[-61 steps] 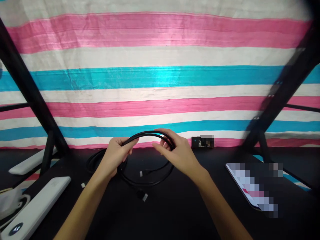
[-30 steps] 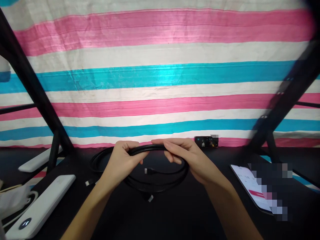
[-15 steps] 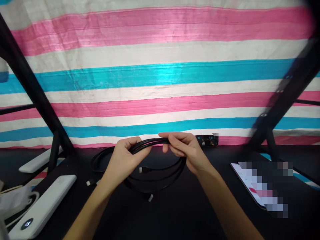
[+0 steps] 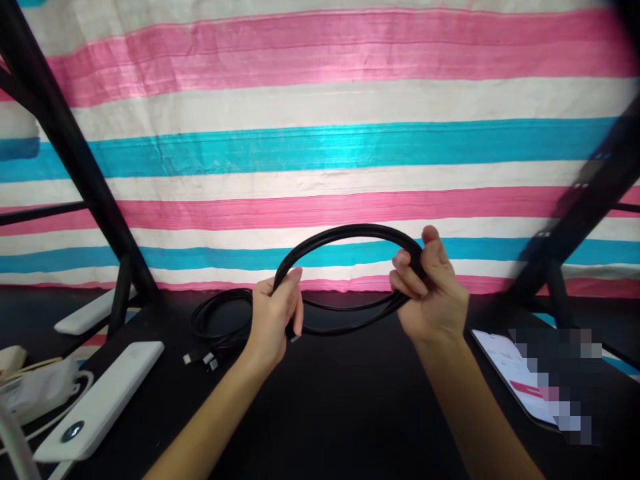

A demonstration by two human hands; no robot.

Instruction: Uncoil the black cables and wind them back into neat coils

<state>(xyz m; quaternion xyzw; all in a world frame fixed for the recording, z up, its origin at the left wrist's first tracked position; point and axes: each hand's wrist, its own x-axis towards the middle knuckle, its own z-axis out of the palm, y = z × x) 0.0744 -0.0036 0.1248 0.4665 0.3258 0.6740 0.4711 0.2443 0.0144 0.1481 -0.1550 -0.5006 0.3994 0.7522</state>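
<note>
Cloth (image 4: 320, 100) striped in pink, white and blue fills the upper frame, with a black table (image 4: 360, 413) spread beneath it. Black bars slant down at the left (image 4: 75, 160) and right (image 4: 593, 197) edges. At centre, two hands hold a looped black cable (image 4: 350, 232) above the table, its upper arc standing out against the cloth. The left hand (image 4: 277, 307) sits left of centre, thumb and fingers clamped on the bundle; the right hand (image 4: 433, 287), right of centre, curls its fingers around the opposite side of the loop, one finger raised off it. A white power bank (image 4: 113, 393) lies lower left, a phone (image 4: 505, 363) at lower right, partly blurred. Just behind the left wrist, at centre left, lies a coil (image 4: 195, 323) of black cable; a charger (image 4: 43, 390) is at the far left. Smallest are the pale plugs (image 4: 187, 359) by the coil.

The right grip looks the looser, so strands could spring out there if the cable is stiff. The lower strands already hang apart, and uneven loops could tangle. A low sweep of the left hand might snag the coil or its plugs.
</note>
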